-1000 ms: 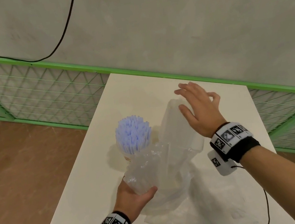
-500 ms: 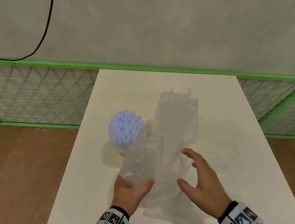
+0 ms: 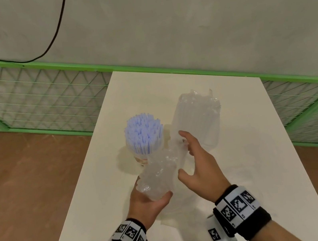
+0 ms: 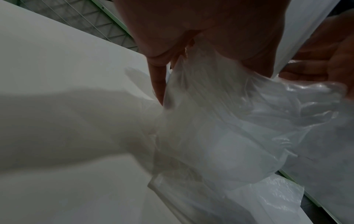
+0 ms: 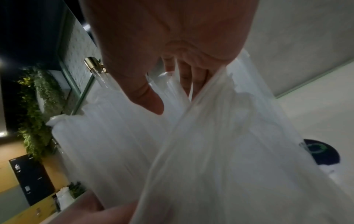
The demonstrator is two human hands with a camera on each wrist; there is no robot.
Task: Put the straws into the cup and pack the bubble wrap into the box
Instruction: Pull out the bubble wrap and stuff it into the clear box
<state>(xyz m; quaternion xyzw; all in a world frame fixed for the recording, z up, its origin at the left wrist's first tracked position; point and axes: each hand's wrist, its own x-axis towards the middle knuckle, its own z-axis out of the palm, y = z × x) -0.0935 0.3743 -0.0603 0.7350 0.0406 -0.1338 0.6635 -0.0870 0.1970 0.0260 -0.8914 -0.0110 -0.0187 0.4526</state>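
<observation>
While a bundle of pale-blue plastic straws [image 3: 144, 135] stands in its cup on the white bench [image 3: 100, 225], the left hand [image 3: 146, 203] grips a crumpled wad of clear bubble wrap [image 3: 161, 174]; the right hand [image 3: 200, 166], fingers spread, touches it beside the clear plastic box [image 3: 197, 118]. From the left wrist, fingers [image 4: 158, 81] pinch the film. From the right wrist, sheet drapes the open palm. Light, soft and likely slippery, it wants bunching.
</observation>
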